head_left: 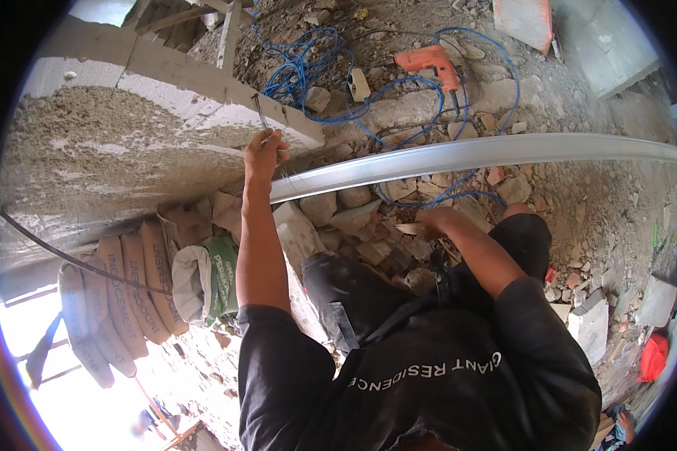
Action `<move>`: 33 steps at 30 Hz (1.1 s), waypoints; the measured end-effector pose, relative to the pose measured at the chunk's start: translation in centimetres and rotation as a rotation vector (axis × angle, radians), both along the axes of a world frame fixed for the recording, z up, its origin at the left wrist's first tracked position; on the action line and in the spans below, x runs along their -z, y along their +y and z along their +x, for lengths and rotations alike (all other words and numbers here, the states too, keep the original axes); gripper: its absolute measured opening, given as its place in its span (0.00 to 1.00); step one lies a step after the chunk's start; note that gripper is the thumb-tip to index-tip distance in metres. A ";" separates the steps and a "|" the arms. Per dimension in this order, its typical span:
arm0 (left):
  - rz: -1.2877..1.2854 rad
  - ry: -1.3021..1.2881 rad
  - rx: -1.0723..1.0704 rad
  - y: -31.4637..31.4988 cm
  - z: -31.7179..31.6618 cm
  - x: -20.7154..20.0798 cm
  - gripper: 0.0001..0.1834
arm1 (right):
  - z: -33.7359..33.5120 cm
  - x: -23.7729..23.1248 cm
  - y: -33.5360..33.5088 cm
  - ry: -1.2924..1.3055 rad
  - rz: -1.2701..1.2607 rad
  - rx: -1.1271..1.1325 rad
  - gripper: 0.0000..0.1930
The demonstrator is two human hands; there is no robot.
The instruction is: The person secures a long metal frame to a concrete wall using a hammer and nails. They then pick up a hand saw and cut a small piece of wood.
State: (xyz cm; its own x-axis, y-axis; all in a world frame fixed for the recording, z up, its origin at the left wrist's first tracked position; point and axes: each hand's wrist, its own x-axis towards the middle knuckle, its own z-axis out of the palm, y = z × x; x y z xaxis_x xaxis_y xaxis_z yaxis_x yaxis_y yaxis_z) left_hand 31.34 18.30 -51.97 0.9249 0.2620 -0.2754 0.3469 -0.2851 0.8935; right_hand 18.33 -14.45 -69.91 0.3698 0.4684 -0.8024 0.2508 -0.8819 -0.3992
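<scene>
My left hand (262, 155) is raised at the end of the pale block wall, its fingers closed round a thin metal rod (261, 114). The rod's far end meets the wall's top edge; its exact kind is too small to make out. My right hand (433, 219) is low beside my right knee, above broken stones, with its fingers mostly hidden. Beyond it a long silvery metal profile (444, 156) stretches from just right of my left wrist to the far right. The block wall (195, 101), partly coated in rough mortar, fills the upper left.
An orange power drill (429, 62) lies on the rubble past the profile, near tangled blue cable (301, 71) and a pale socket block (359, 85). Several brown cement sacks (132, 278) and a green-and-white sack (217, 278) are at left. A red cloth-like thing (654, 356) lies at right.
</scene>
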 end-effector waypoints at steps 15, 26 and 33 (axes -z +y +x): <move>-0.258 -0.146 -0.098 1.6 1.3 0.6 0.30 | 4.0 -4.0 4.3 -0.176 0.559 0.600 0.20; -0.228 -0.217 -0.068 -0.4 0.6 1.0 0.18 | 16.4 -17.0 19.4 -0.586 1.046 0.916 0.20; -0.261 -0.259 -0.066 1.2 -0.1 3.0 0.18 | 17.0 -17.3 22.9 -0.614 0.872 0.895 0.20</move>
